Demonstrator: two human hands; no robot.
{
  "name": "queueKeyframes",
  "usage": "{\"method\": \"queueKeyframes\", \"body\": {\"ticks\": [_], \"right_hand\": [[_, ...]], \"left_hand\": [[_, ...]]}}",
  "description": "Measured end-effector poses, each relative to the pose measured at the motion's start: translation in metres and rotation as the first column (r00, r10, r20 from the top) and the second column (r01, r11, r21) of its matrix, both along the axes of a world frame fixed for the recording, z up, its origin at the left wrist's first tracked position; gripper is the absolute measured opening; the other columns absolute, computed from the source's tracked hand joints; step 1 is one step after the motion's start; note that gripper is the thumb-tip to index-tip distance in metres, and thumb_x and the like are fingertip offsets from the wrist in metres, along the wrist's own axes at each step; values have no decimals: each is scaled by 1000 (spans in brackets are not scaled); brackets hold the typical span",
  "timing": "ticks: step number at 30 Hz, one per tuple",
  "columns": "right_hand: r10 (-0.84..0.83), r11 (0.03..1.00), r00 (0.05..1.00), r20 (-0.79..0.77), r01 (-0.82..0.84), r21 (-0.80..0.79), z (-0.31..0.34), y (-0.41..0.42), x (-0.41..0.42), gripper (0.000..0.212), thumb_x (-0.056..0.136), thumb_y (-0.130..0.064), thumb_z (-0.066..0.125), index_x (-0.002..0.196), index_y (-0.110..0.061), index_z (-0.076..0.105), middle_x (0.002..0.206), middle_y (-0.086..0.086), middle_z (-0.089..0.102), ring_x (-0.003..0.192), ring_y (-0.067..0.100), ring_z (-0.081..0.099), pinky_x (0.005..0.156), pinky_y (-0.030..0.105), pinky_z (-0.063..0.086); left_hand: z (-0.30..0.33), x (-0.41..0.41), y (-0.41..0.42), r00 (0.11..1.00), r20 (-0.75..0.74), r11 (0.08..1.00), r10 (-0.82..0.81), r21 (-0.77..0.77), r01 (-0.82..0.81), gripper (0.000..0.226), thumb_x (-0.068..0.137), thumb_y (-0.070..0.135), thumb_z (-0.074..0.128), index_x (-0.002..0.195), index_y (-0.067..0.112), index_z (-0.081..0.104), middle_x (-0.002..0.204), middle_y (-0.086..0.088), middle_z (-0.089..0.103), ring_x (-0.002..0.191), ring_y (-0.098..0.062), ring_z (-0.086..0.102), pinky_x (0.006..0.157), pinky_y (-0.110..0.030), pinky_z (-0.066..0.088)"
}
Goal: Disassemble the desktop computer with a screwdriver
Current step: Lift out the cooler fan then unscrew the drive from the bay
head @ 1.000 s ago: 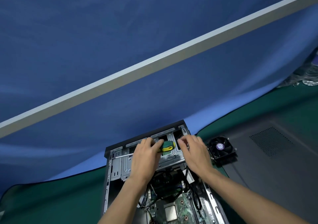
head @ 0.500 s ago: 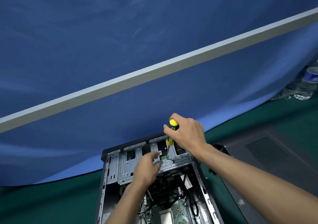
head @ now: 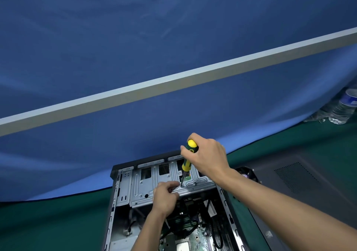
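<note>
An open desktop computer case (head: 116,198) lies on a green mat, its motherboard (head: 193,237) and cables exposed. A silver metal drive cage (head: 144,185) spans the case's far end. My right hand (head: 207,154) grips a yellow-and-green screwdriver (head: 188,161) upright, its tip down on the top of the cage. My left hand (head: 165,194) rests on the cage's near edge, fingers pinched close to the screwdriver's tip. Whether they hold a screw is hidden.
A black cooling fan (head: 248,173) sits on the mat right of the case, partly behind my right arm. The dark grey side panel (head: 301,181) lies further right. Plastic water bottles (head: 342,108) stand at the far right. A blue cloth (head: 135,38) hangs behind.
The screwdriver lay flat across the cage under both hands. My right hand has taken it and stood it upright, tip on the cage. My left hand slid down to the cage's near edge.
</note>
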State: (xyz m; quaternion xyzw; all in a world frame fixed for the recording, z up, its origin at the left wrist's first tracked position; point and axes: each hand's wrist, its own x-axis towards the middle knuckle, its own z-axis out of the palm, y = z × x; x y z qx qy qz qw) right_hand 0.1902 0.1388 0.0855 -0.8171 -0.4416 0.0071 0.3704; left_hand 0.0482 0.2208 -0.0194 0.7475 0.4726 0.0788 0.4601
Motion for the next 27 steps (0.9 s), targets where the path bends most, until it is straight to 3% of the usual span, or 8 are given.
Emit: {"method": "queueKeyframes", "body": {"ticks": [7, 21, 27], "right_hand": [[0, 1000, 1000, 25, 1, -28, 4, 3, 1, 29, 83, -49, 51, 76, -21, 47, 50, -3, 48, 57, 22, 50, 51, 28, 30], [-43, 998, 999, 10, 43, -55, 6, 4, 8, 28, 83, -47, 52, 70, -22, 46, 47, -5, 44, 54, 18, 47, 49, 27, 30], [72, 961, 983, 171, -22, -277, 26, 12, 0, 30, 84, -48, 49, 78, -20, 42, 55, -6, 42, 61, 24, 48, 48, 28, 23]], "left_hand": [[0, 0, 3, 1000, 18, 1000, -8, -16, 8, 35, 79, -8, 63, 105, 15, 67, 115, -4, 57, 106, -14, 56, 96, -21, 43], [1, -3, 4, 999, 41, 1000, -22, 6, 22, 32, 81, -12, 58, 99, 13, 67, 106, -3, 54, 98, -13, 54, 88, -17, 42], [0, -3, 4, 999, 38, 1000, -23, 11, 23, 33, 81, -11, 58, 94, 18, 66, 106, -3, 53, 99, -14, 54, 91, -21, 45]]}}
